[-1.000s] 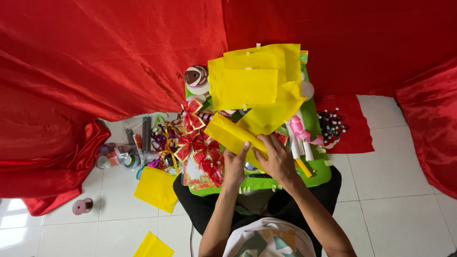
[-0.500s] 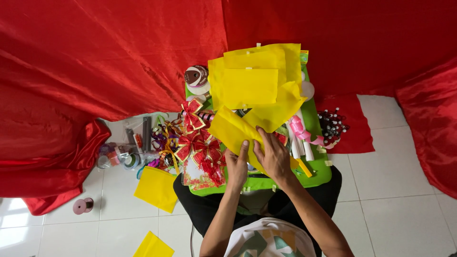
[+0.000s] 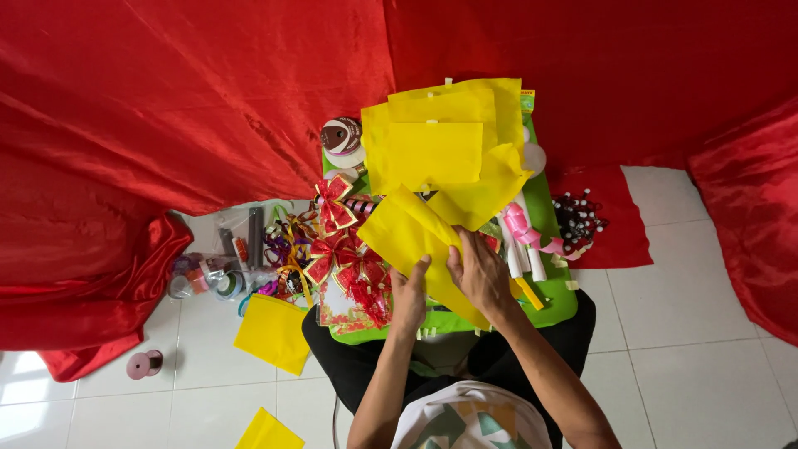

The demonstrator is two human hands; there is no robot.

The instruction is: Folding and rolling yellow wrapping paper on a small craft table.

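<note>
Two bare hands meet over one folded sheet of yellow crepe-like paper [image 3: 411,237], which lies tilted on the green plastic tray [image 3: 559,301] resting on the person's lap. The left hand [image 3: 407,299] lies flat on the sheet's near edge, fingers nearly straight and close together, thumb raised toward the other hand; it seems to press the paper down rather than grip it, probably to keep it from sliding. The right hand [image 3: 480,270] is curled over the fold just beside the left thumb, its fingertips tucked against the paper's edge. Whether they pinch a layer or only press it, I cannot tell.

Beyond the fingertips, a stack of flat yellow paper rectangles [image 3: 436,150] lies well clear of both hands. To the left of the left hand's fingers lie red ribbon bows with gold trim [image 3: 337,258], touching the sheet's edge. To the right of the right hand are white rolled tubes with a pink ribbon [image 3: 522,237]. A loose yellow sheet on the white tiled floor [image 3: 273,333] lies farther left, apart from the tray.
</note>
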